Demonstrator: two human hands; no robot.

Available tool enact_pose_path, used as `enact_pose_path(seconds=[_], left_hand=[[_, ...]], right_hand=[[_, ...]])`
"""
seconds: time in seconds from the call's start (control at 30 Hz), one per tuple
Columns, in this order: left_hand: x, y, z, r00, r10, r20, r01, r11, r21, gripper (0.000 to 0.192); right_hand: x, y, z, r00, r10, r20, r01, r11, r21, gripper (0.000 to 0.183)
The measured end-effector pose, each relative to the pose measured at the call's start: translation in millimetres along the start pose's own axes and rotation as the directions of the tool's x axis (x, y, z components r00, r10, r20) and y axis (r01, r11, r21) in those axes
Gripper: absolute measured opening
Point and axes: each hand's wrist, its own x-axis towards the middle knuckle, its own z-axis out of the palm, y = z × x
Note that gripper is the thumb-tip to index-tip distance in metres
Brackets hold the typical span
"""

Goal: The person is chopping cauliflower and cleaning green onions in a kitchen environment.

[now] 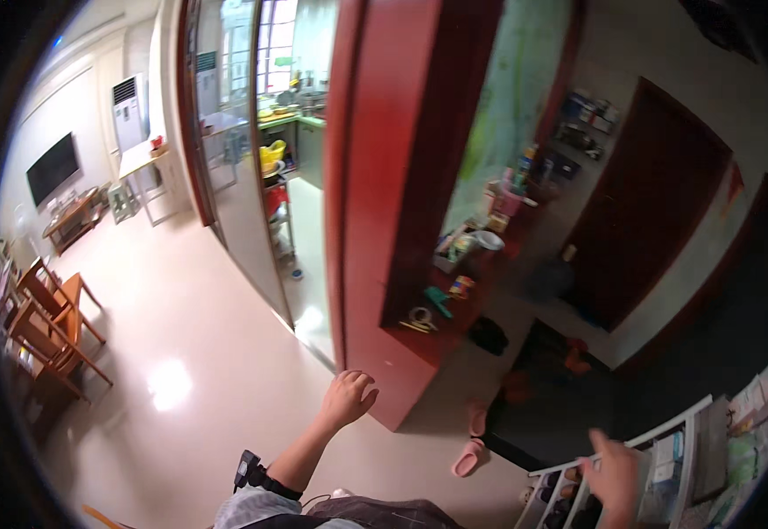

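My left hand [349, 399] is raised at the lower middle, just in front of the base of a red wooden cabinet [384, 370]. Its fingers are loosely bent and apart, with nothing held. My right hand [610, 473], blurred, is held above a white shoe rack [665, 433] at the lower right, fingers apart and holding nothing. Several shoes stand on the rack's shelves. Between the two hands, a pair of pink clogs [470, 457] lies on the floor beside a dark mat [536, 423]. A black device is strapped to my left forearm.
On the cabinet's shelf lie a tape roll [421, 315], a green tool [438, 301] and a white bowl [488, 240]. Wooden chairs [53, 337] stand at the far left. A glass sliding door [238, 198] borders a kitchen. A dark door [648, 205] is at the right.
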Motion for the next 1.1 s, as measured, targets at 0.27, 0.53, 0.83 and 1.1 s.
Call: enact_pose_path(seconds=[0.27, 0.53, 0.83, 1.1], left_hand=[[62.3, -140.6, -70.5, 0.994, -0.003, -0.106, 0.019, 0.988, 0.150, 0.019], [187.1, -254.7, -119.1, 0.995, -0.079, -0.062, 0.094, 0.948, 0.305, 0.018], [322.2, -327.8, -104.7, 0.985, -0.015, 0.172, -0.050, 0.929, 0.366, 0.019], [427.1, -361.7, -1.7, 0.876, 0.190, 0.442, -0.321, 0.915, 0.243, 0.018]], right_hand=[[136.3, -262.3, 189.6, 0.628, -0.766, 0.135, 0.701, 0.633, 0.330, 0.043], [220.9, -521.6, 273.9, 0.267, -0.948, 0.174, 0.813, 0.319, 0.487, 0.043], [356.2, -685.1, 353.6, 0.338, -0.753, 0.565, 0.571, 0.641, 0.513, 0.045], [469.3, -717.3, 378.4, 0.564, -0.637, 0.526, 0.397, 0.768, 0.503, 0.042]])
